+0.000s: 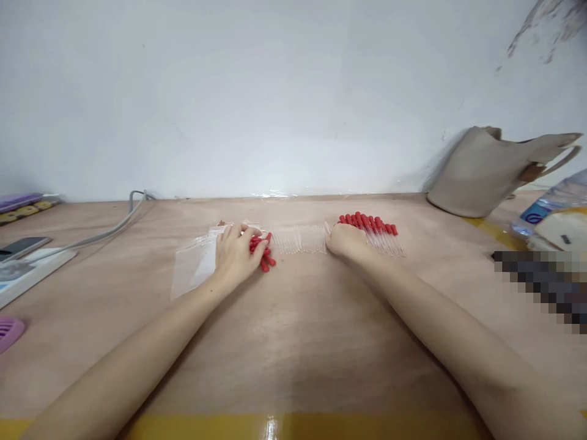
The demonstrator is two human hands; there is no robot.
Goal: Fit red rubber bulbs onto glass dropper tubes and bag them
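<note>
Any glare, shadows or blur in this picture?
In the head view, white glare on the yellow strip; same view, shadows beside the left arm and right arm; same view, blocky pixels over the dark shape; same view, the clear sticks look faint and soft.

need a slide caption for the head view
Left hand at a few red pieces, right hand at one end of a row of thin clear sticks.

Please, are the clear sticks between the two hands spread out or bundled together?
Spread out: the clear sticks lie side by side in a row between the left hand and the right hand.
</note>
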